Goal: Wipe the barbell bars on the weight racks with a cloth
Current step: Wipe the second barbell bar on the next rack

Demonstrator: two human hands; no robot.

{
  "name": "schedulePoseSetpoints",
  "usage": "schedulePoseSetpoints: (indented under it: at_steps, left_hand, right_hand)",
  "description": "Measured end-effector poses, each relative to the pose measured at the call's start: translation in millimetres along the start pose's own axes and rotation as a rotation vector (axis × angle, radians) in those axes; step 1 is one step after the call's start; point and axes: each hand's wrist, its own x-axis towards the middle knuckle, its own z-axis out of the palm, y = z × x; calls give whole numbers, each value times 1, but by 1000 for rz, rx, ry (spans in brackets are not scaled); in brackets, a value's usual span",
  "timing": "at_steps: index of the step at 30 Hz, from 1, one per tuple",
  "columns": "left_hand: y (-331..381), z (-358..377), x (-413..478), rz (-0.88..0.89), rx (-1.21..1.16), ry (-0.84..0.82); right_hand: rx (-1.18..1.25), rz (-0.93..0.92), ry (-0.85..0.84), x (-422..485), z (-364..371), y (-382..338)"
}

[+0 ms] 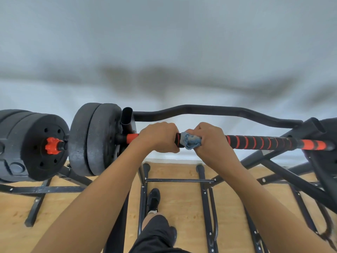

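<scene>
Below the barbell bar (pixel 255 142), a black shoe (pixel 154 199) stood on the wooden floor (pixel 182 203) between the black legs of the rack (pixel 206 198). Both hands were clenched on the bar near its middle. The left hand (pixel 158 136) wrapped the bare grip, and the right hand (pixel 209 138), just beside it, squeezed a blue cloth (pixel 190 141) around the bar. The bar's grip was black with orange spiral stripes. At the bar's left end sat two black weight plates (pixel 96 139). Farther left of the bar lay another loaded set (pixel 23 143) with an orange collar nut (pixel 52 145); raised marks on its plate were too blurred to read. Behind the bar ran a curved black bar (pixel 209 108), then a pale wall (pixel 164 42).
</scene>
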Motion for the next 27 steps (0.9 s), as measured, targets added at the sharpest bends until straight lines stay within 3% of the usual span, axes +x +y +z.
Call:
schedulePoseSetpoints:
  at_steps: [5, 7, 8, 12, 17, 20, 24, 27]
  left_hand:
    - [-6, -25, 11, 1, -302, -381]
    - [-6, -29, 9, 32, -329, -379]
    - [-5, -28, 5, 57, -276, -298]
    - [8, 4, -17, 63, 296, 277]
    - [17, 19, -16, -2, 319, 430]
    - [14, 8, -9, 10, 214, 276]
    - [9, -12, 7, -21, -125, -239]
    - [9, -26, 9, -58, -312, -440]
  right_hand:
    - [70, 42, 15, -13, 8, 3]
    - [60, 39, 21, -12, 8, 3]
    - [51, 29, 29, -10, 7, 4]
    - [5, 2, 40, 1, 9, 2]
    - [55, 32, 88, -2, 13, -1]
    - [80, 29, 97, -5, 14, -2]
    - [78, 8, 61, -8, 15, -2]
    - [74, 18, 54, -15, 16, -2]
